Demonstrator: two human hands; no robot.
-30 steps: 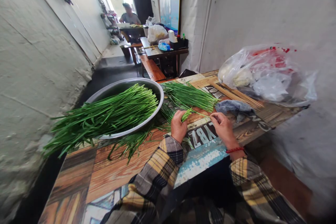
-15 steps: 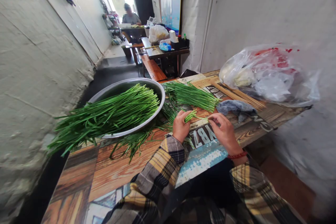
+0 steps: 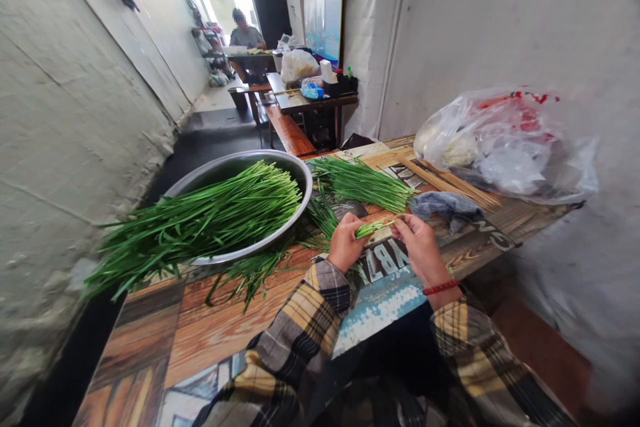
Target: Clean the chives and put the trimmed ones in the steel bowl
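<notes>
left fingers (image 3: 351, 220) closed round green stalks (image 3: 369, 229), partly hidden, right fingers (image 3: 406, 227) pinching thin stalk (image 3: 385, 223), tip covered

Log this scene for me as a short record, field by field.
Left hand: closed around a small garlic chive bunch
Right hand: fingertips pinching a pale stalk end; red bracelet on wrist
Metal basin: large chive pile, leaves hanging over the rim
Right of basin: second chive pile on table
Farther right: gray cloth, thin wooden sticks, plastic bag
Background: seated person
</notes>
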